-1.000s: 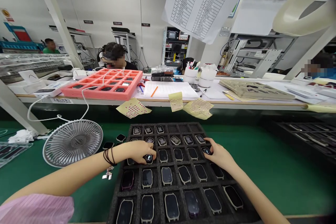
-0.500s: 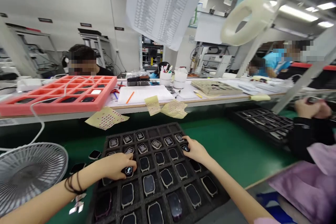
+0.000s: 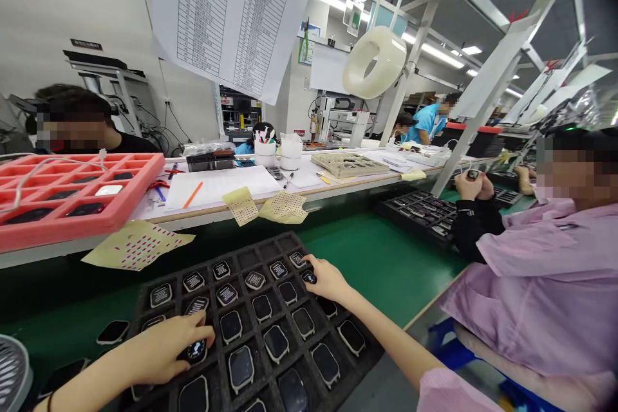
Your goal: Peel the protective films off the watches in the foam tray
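A black foam tray (image 3: 251,259) lies on the green mat, divided into compartments that hold several smartwatches. My left hand (image 3: 161,353) grips a smartwatch with a lit screen (image 3: 196,352) at the tray's lower left. At the upper right of the tray, my right hand (image 3: 328,280) pinches another dark smartwatch (image 3: 309,277) between its fingers. Watches in the far rows carry striped labels on their screens, such as one (image 3: 194,281) near my left hand. The nearer rows show bare dark screens, like one (image 3: 240,367). A loose watch (image 3: 112,332) lies on the mat outside the tray.
A co-worker in a pink smock (image 3: 541,277) sits at right, holding something up beside a second black tray (image 3: 419,215). A red tray of watches (image 3: 82,199) stands on the white bench behind. Yellow dotted sheets (image 3: 138,244) hang over the bench edge. A fan (image 3: 12,373) sits at lower left.
The view has swung to the right, bringing the pink-smocked co-worker fully into sight. Both my hands remain on the same two watches, and the tray has not visibly shifted.
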Demonstrator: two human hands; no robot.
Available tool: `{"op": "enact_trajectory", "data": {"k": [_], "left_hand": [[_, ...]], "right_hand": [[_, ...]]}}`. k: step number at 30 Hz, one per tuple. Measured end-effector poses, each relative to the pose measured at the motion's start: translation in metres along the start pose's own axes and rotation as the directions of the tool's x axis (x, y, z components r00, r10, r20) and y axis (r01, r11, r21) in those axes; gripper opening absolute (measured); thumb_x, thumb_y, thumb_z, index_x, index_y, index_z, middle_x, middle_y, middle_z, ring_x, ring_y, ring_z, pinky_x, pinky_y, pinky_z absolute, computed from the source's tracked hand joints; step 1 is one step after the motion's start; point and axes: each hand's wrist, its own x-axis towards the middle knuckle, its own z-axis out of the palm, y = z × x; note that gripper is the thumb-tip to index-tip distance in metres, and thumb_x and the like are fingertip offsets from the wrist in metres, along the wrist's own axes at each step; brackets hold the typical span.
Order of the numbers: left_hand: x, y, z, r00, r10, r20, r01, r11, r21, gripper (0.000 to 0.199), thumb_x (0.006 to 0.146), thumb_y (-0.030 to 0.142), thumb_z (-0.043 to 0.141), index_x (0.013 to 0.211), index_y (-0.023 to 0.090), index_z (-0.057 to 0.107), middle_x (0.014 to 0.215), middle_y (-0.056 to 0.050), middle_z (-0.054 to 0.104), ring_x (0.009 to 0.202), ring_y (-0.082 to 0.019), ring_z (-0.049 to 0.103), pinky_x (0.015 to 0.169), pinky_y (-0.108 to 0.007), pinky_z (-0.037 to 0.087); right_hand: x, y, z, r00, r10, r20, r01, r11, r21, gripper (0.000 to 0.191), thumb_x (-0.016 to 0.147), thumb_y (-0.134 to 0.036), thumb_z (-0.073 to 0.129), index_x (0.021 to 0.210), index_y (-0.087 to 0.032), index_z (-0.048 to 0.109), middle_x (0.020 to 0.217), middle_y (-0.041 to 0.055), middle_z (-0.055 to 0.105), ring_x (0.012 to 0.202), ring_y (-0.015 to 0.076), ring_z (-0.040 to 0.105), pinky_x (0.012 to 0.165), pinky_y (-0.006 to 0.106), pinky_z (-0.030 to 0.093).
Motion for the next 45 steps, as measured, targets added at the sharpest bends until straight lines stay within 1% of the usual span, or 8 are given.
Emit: {"op": "enact_trajectory", "data": {"k": [14, 22, 27, 30, 33, 37, 41, 45], "left_hand": [[0.0, -0.001, 0.0, 1.0, 0.011, 0.004, -0.011, 1.0, 0.018, 0.042, 0.068, 0.011, 0.062, 0.105, 0.032, 0.062, 0.111, -0.003, 0.058, 0.095, -0.026, 0.063, 0.081, -0.035, 0.049], [-0.002, 0.001, -0.001, 0.996, 0.08, -0.033, -0.078, 0.996, 0.052, 0.042, 0.07, 0.012, 0.065, 0.108, 0.03, 0.061, 0.107, -0.003, 0.059, 0.088, -0.024, 0.065, 0.074, -0.03, 0.05], [-0.007, 0.004, -0.002, 0.995, 0.094, -0.041, -0.092, 0.994, 0.053, 0.038, 0.072, 0.014, 0.065, 0.108, 0.028, 0.061, 0.107, -0.004, 0.059, 0.086, -0.024, 0.065, 0.073, -0.03, 0.049], [-0.022, 0.001, -0.003, 0.991, 0.079, -0.112, -0.085, 0.995, -0.043, 0.038, 0.077, 0.016, 0.063, 0.113, 0.028, 0.056, 0.118, -0.003, 0.055, 0.086, -0.02, 0.065, 0.074, -0.027, 0.048], [-0.041, -0.007, -0.005, 0.986, -0.004, -0.167, -0.009, 0.997, -0.075, 0.029, 0.078, 0.016, 0.06, 0.105, 0.025, 0.056, 0.114, -0.002, 0.056, 0.084, -0.017, 0.063, 0.072, -0.025, 0.048], [-0.062, -0.018, 0.001, 0.993, -0.099, -0.067, 0.099, 0.995, 0.007, 0.027, 0.074, 0.016, 0.064, 0.099, 0.024, 0.059, 0.104, -0.003, 0.06, 0.089, -0.021, 0.064, 0.074, -0.026, 0.048], [-0.07, -0.018, 0.012, 0.99, -0.135, -0.041, 0.138, 0.988, 0.076, 0.042, 0.072, 0.014, 0.067, 0.111, 0.026, 0.057, 0.114, -0.006, 0.059, 0.096, -0.024, 0.064, 0.08, -0.029, 0.049], [-0.066, -0.011, 0.014, 0.992, -0.126, -0.033, 0.129, 0.98, 0.15, 0.045, 0.073, 0.01, 0.067, 0.115, 0.025, 0.057, 0.115, -0.01, 0.059, 0.097, -0.026, 0.064, 0.08, -0.033, 0.051]], "right_hand": [[0.0, -0.001, -0.001, 1.0, 0.003, 0.014, -0.003, 1.0, 0.001, 0.052, 0.071, -0.029, 0.062, 0.121, -0.02, 0.049, 0.088, 0.0045, 0.064, 0.084, 0.0212, 0.058, 0.065, 0.025, 0.037], [-0.002, -0.001, 0.0, 0.999, 0.008, 0.035, -0.008, 1.0, 0.005, 0.051, 0.073, -0.024, 0.059, 0.122, -0.018, 0.047, 0.084, 0.0034, 0.062, 0.083, 0.0206, 0.057, 0.062, 0.025, 0.036], [-0.005, -0.005, -0.001, 0.999, 0.007, 0.045, -0.005, 1.0, -0.029, 0.056, 0.076, -0.025, 0.056, 0.13, -0.015, 0.041, 0.091, 0.009, 0.062, 0.09, 0.0254, 0.058, 0.062, 0.028, 0.039], [-0.009, -0.011, 0.0, 0.998, -0.053, -0.043, 0.047, 0.991, -0.123, 0.056, 0.079, -0.021, 0.052, 0.134, -0.017, 0.038, 0.106, 0.0134, 0.058, 0.1, 0.0281, 0.055, 0.062, 0.029, 0.042], [-0.012, -0.022, 0.003, 0.981, -0.166, -0.1, 0.153, 0.98, -0.129, 0.049, 0.084, -0.019, 0.044, 0.132, -0.021, 0.04, 0.102, 0.0098, 0.059, 0.095, 0.0242, 0.057, 0.062, 0.028, 0.044], [-0.012, -0.039, 0.011, 0.984, -0.18, 0.018, 0.18, 0.977, -0.117, 0.046, 0.085, -0.026, 0.048, 0.131, -0.022, 0.042, 0.086, 0.0048, 0.063, 0.079, 0.0205, 0.061, 0.056, 0.026, 0.042], [-0.008, -0.048, 0.017, 0.983, -0.156, 0.097, 0.17, 0.972, -0.162, 0.045, 0.086, -0.032, 0.052, 0.129, -0.021, 0.045, 0.079, 0.0042, 0.064, 0.079, 0.0207, 0.062, 0.054, 0.024, 0.038], [-0.005, -0.05, 0.016, 0.977, -0.163, 0.136, 0.183, 0.972, -0.149, 0.048, 0.085, -0.03, 0.052, 0.131, -0.019, 0.045, 0.078, 0.0044, 0.064, 0.08, 0.0217, 0.062, 0.054, 0.025, 0.037]]}}
